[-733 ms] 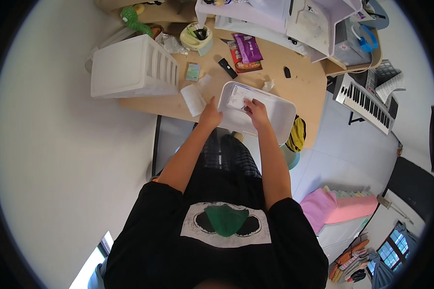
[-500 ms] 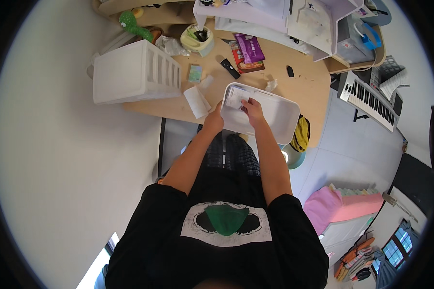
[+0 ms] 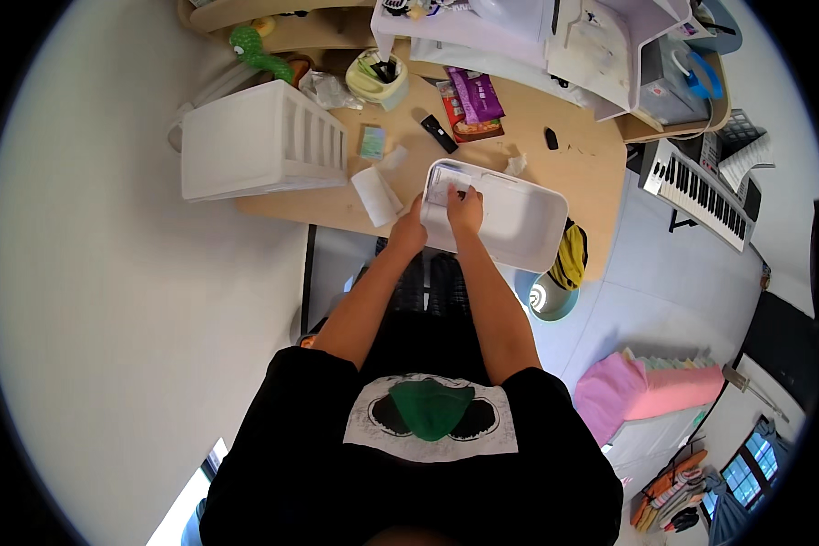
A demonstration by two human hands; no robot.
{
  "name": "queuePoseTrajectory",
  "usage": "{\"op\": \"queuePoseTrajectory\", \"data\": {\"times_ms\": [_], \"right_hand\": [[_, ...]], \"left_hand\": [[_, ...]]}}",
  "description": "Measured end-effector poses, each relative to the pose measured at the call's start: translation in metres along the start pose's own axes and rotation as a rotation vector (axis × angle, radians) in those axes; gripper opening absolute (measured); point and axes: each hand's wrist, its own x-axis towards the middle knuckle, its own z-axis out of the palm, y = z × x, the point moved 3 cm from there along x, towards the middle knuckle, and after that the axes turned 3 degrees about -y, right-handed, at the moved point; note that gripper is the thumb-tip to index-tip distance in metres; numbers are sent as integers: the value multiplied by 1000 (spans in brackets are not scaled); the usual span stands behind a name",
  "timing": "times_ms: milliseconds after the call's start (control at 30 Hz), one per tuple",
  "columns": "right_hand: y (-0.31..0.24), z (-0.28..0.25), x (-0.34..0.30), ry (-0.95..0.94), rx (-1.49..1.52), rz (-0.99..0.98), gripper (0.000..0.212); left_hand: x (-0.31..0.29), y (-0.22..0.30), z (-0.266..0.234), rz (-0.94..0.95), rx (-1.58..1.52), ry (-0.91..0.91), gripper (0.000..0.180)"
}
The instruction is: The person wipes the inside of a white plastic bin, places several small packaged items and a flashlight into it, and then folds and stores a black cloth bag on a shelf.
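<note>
Fingers of your left hand (image 3: pixel 409 234) grip the white tray's (image 3: pixel 523 218) left end at the desk's (image 3: pixel 584 177) near edge; your right hand's (image 3: pixel 465 213) reach inside, beside a pale flat item (image 3: pixel 439 187), their hold unclear. Beyond lies a black elongated object (image 3: pixel 439 134).

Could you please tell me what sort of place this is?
It is probably a room in a home, perhaps a bedroom or study: I see a desk, a music keyboard and a window with curtains.
</note>
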Motion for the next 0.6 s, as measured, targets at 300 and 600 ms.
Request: {"op": "queuePoseTrajectory", "data": {"times_ms": [300,600], "right_hand": [[-59,-39,-33,467,6,-411,37],[-163,65,25,-192,-50,-441,42]], "left_hand": [[-15,-1,-17,-24,-32,35,63],[-37,-48,-64,-49,-276,271,22]]}}
